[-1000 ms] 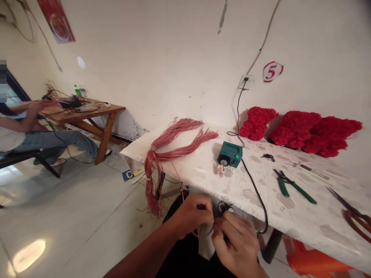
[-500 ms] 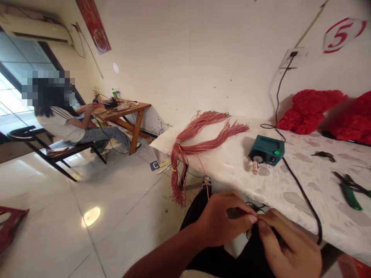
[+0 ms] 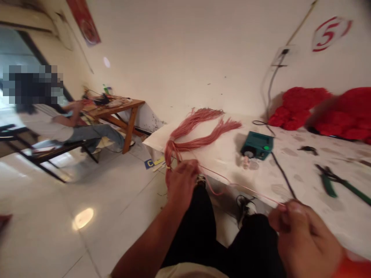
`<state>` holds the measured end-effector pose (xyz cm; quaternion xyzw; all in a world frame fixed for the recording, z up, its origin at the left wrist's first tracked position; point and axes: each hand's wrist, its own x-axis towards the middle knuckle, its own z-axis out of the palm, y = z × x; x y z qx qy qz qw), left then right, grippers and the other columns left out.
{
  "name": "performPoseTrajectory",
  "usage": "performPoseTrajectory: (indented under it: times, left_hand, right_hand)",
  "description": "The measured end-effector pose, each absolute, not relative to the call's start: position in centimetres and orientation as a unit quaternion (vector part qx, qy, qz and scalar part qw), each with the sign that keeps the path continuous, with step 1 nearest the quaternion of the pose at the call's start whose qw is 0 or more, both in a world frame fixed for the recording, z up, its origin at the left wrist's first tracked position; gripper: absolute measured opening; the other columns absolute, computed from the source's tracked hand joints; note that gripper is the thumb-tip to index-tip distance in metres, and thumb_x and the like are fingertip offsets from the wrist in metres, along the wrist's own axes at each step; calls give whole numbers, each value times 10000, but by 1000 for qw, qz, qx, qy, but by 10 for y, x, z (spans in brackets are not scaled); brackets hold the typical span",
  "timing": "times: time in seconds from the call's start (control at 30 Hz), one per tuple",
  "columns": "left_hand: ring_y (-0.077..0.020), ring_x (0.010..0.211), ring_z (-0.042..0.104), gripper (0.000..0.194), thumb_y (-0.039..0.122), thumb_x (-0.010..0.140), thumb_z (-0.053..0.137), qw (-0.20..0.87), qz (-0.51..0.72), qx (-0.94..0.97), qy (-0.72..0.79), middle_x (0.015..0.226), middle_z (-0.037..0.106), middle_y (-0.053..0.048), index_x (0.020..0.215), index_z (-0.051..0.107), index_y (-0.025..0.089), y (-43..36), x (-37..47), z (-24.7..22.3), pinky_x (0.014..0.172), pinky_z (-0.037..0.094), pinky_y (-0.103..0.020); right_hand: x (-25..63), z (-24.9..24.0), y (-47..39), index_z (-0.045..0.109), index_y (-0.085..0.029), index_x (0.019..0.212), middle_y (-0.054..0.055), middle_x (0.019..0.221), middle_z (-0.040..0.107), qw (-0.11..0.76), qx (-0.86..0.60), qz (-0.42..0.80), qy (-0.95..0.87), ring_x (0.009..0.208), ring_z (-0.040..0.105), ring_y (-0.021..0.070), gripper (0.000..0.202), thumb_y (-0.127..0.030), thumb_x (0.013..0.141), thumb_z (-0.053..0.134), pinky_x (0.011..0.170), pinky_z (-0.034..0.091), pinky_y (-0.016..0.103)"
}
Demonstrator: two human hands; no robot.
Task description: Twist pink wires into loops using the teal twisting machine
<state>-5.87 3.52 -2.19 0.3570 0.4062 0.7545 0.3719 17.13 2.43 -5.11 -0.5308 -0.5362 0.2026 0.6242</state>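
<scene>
A thin pink wire (image 3: 255, 191) stretches along the table's front edge between my two hands. My right hand (image 3: 310, 235) pinches one end of it at the lower right. My left hand (image 3: 182, 181) is closed around the wire beside the bundle, its fingertips pressed together and slightly blurred. A slack loop of wire hangs just right of the left hand. Behind that hand, a tied bundle of pink wires (image 3: 199, 144) lies on the table, its lower part drooping over the corner. The green box-shaped device (image 3: 257, 144) with a lit green button stands beyond the wire.
Green-handled pliers (image 3: 329, 183) and a small black object (image 3: 308, 150) lie on the table's right side. Red fluffy bundles (image 3: 298, 104) rest against the wall. A black cable (image 3: 282, 173) runs from the device. At left, a seated person (image 3: 55, 123) works at a wooden table (image 3: 135, 110).
My hands, close together before, have moved apart. The left went up and left to the bundle, the right slightly right, with the wire drawn out between them. The view shifted a little.
</scene>
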Motion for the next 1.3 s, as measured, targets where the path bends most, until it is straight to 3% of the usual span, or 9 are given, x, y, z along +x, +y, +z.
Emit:
performPoseTrajectory:
  times: [0.1,0.2,0.4,0.57,0.7,0.8,1.0,1.2,1.3]
  left_hand:
    - [-49,692,564,295,481,832,746,372,774,336,387,743,601,49,814,683,193,37,-59,-21,724,479,-147]
    - [-72,756,604,187,402,900,709,403,737,378,389,771,654,36,866,736,220,31,-41,-24,763,490,-167]
    - [-106,807,653,99,222,901,697,412,628,523,403,825,722,1,867,786,197,18,3,-22,769,484,-179]
    - [-137,860,704,132,228,915,646,404,579,572,418,894,753,-17,933,768,182,16,15,-27,827,527,-216]
    - [-108,608,660,224,265,964,533,404,540,597,434,773,718,-2,1002,731,169,12,15,-32,614,540,-206]
    - [-71,469,521,233,247,964,518,389,502,632,445,666,641,29,887,723,166,8,9,-26,477,428,-179]
    - [-82,605,540,303,182,955,538,345,476,688,425,651,580,27,664,618,156,4,3,-11,616,422,-185]
    - [-116,755,607,243,171,1014,459,294,456,749,381,822,630,-8,1046,699,166,3,3,-15,725,485,-203]
    - [-112,747,613,249,171,1013,474,298,446,751,386,818,642,1,1099,707,182,1,-1,-13,715,488,-200]
  right_hand:
    - [159,-45,25,586,-184,670,-35,519,504,616,-498,238,-562,468,453,112,414,-459,981,585,469,361,241]
    - [150,-45,28,583,-183,650,-38,515,500,602,-451,264,-603,479,467,106,419,-399,1008,549,490,376,237]
    - [149,-50,27,633,-181,735,-46,569,508,603,-442,250,-615,521,475,105,322,-348,1003,570,544,391,248]
    - [149,-48,26,646,-191,733,-60,555,478,608,-436,237,-620,504,450,96,311,-304,1009,559,542,382,238]
    - [153,-46,25,649,-194,752,-56,570,499,601,-427,238,-633,516,473,98,285,-284,1007,562,542,391,234]
    - [161,-41,23,660,-192,772,-49,586,535,566,-399,247,-677,535,508,98,251,-247,1001,573,559,406,229]
    - [172,-29,18,599,-176,702,-36,621,557,516,-340,283,-734,556,528,84,303,-199,1001,558,573,415,218]
    - [174,-24,14,566,-178,712,-30,648,531,508,-330,260,-752,593,496,94,279,-171,991,552,586,398,236]
    - [180,-19,14,584,-175,735,-23,663,520,487,-328,262,-766,603,481,102,248,-176,982,553,573,389,247]
